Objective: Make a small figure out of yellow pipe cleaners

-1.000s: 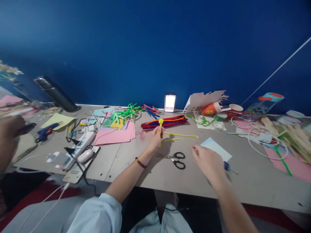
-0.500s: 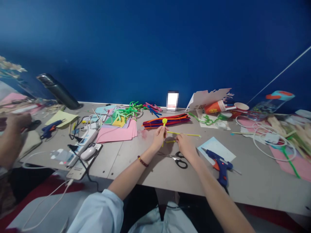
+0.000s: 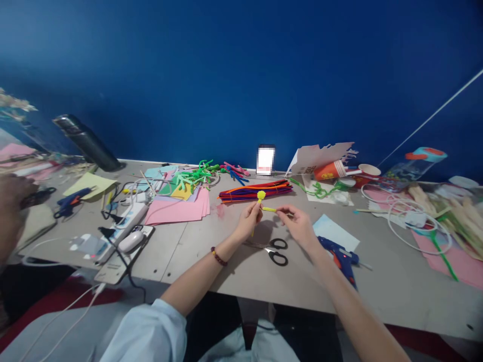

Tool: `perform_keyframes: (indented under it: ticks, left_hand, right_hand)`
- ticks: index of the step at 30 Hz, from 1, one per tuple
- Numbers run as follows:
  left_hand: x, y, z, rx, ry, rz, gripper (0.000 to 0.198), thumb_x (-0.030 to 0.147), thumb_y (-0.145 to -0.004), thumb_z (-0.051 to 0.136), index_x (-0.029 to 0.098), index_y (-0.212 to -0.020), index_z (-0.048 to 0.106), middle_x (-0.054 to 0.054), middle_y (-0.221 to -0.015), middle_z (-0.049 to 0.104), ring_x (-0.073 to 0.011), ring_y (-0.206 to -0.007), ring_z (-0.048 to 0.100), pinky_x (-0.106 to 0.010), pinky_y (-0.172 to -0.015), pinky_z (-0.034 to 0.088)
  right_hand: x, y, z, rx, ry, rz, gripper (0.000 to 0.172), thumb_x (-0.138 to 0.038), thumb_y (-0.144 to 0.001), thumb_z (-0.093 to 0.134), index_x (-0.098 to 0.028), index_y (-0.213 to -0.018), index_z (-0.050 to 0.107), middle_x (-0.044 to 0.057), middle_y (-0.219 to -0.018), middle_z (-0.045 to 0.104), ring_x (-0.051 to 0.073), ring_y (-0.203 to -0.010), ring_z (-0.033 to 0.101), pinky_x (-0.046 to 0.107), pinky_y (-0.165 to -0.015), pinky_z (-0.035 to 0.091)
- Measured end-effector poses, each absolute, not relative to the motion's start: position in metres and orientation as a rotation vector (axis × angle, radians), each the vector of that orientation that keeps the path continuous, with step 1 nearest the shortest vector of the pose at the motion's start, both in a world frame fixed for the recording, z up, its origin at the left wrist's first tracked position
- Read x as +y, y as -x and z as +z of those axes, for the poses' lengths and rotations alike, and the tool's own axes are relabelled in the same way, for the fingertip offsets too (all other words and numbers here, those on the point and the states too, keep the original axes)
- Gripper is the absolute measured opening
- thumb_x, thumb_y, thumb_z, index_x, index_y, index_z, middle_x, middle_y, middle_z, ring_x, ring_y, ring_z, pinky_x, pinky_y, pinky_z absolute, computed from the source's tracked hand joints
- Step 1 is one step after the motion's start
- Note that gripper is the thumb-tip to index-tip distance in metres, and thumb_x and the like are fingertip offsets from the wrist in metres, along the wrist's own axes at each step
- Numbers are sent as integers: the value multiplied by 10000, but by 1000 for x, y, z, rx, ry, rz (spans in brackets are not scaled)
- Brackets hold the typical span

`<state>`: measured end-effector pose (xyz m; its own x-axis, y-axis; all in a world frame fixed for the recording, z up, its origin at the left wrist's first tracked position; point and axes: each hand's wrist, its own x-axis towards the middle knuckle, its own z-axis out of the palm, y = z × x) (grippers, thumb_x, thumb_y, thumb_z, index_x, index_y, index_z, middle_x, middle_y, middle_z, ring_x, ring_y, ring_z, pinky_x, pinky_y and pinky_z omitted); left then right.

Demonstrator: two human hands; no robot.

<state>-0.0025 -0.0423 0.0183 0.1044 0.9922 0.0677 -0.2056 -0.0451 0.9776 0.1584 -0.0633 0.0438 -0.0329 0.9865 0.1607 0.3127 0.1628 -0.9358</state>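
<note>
My left hand [image 3: 249, 220] is closed on a yellow pipe cleaner [image 3: 261, 195] whose upper end is coiled into a small ball. Its thin tail pokes out below the fingers. A short straight yellow strip [image 3: 269, 209] runs sideways from there to my right hand [image 3: 299, 226], where thumb and forefinger pinch its end. The strip looks like pipe cleaner too; whether it is joined to the balled piece I cannot tell. Black-handled scissors [image 3: 278, 258] lie on the table just below both hands. Behind the hands rests a bundle of red, orange and purple pipe cleaners [image 3: 253, 192].
At right, a blue glue gun [image 3: 341, 255] lies by light blue paper [image 3: 335, 232], partly behind my right forearm. Pink paper [image 3: 175, 210], green pipe cleaners [image 3: 202, 173] and a power strip [image 3: 123, 231] are to the left. Another person's hand [image 3: 15, 193] is at far left.
My right hand has moved up and slightly right, its fingers now pinching a yellow strip level with the left hand's fingers. The camera view has shifted a little.
</note>
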Motion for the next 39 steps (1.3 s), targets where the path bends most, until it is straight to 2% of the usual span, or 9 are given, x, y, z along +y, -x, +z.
perform_keyframes:
  ticks: [3, 5, 8, 12, 24, 30, 33, 36, 39]
  left_hand:
    - [-45, 1, 16, 1016, -1200, 1214, 377, 487, -825, 484, 166, -629, 510, 42, -486, 392, -76, -459, 318, -225, -455, 232]
    - [-46, -1, 16, 1043, -1209, 1181, 407, 469, -822, 481, 170, -546, 461, 32, -476, 396, -77, -462, 323, -232, -461, 239]
    - [-49, -3, 17, 1005, -1185, 1144, 366, 475, -816, 480, 164, -627, 523, 40, -484, 393, -79, -461, 320, -231, -462, 238]
    - [-53, -5, 19, 909, -1194, 1129, 373, 518, -814, 472, 159, -762, 558, 50, -505, 395, -78, -461, 318, -225, -460, 240]
    - [-53, -7, 18, 870, -1176, 1108, 418, 588, -779, 493, 172, -746, 523, 59, -483, 385, -74, -438, 314, -226, -443, 225]
    - [-53, -5, 21, 863, -1101, 1135, 367, 526, -807, 483, 165, -755, 532, 64, -460, 379, -69, -410, 302, -224, -426, 202]
    - [-52, -4, 22, 884, -1046, 1128, 359, 518, -808, 483, 165, -767, 529, 65, -458, 392, -67, -391, 307, -225, -414, 196]
    - [-50, -4, 21, 882, -1032, 1128, 376, 539, -801, 481, 166, -769, 525, 65, -458, 403, -67, -376, 309, -227, -406, 197]
    - [-51, -5, 21, 872, -1058, 1124, 379, 544, -799, 478, 169, -762, 521, 67, -454, 398, -66, -373, 304, -228, -408, 200]
  right_hand:
    - [-70, -142, 53, -1544, 1283, 748, 299, -463, -779, 589, -186, -859, 672, 46, -790, 642, 144, -631, 517, 275, -602, 426]
    - [-70, -135, 51, -1486, 1240, 716, 286, -457, -772, 603, -191, -867, 648, 50, -821, 653, 156, -679, 549, 283, -639, 437]
    - [-65, -132, 39, -1339, 1178, 817, 293, -452, -753, 633, -190, -869, 571, 42, -792, 651, 172, -716, 598, 282, -645, 448]
    - [-59, -139, 28, -1295, 1193, 830, 307, -446, -728, 662, -193, -854, 540, 25, -784, 623, 151, -674, 577, 276, -640, 446]
    - [-61, -141, 29, -1326, 1218, 763, 279, -419, -735, 654, -195, -853, 539, 16, -745, 625, 153, -667, 589, 284, -647, 461]
    - [-63, -145, 34, -1191, 1155, 856, 309, -462, -796, 573, -190, -941, 559, 89, -968, 665, 192, -846, 627, 305, -693, 506]
    - [-60, -148, 29, -1140, 1149, 942, 343, -479, -814, 524, -185, -984, 571, 94, -1020, 649, 189, -839, 630, 308, -666, 518]
    - [-58, -148, 21, -1172, 1202, 1051, 392, -471, -762, 595, -182, -1027, 585, 85, -995, 651, 195, -836, 635, 309, -661, 519]
    - [-59, -145, 16, -1234, 1248, 1047, 382, -462, -729, 647, -171, -973, 607, 74, -904, 668, 195, -815, 632, 307, -680, 510]
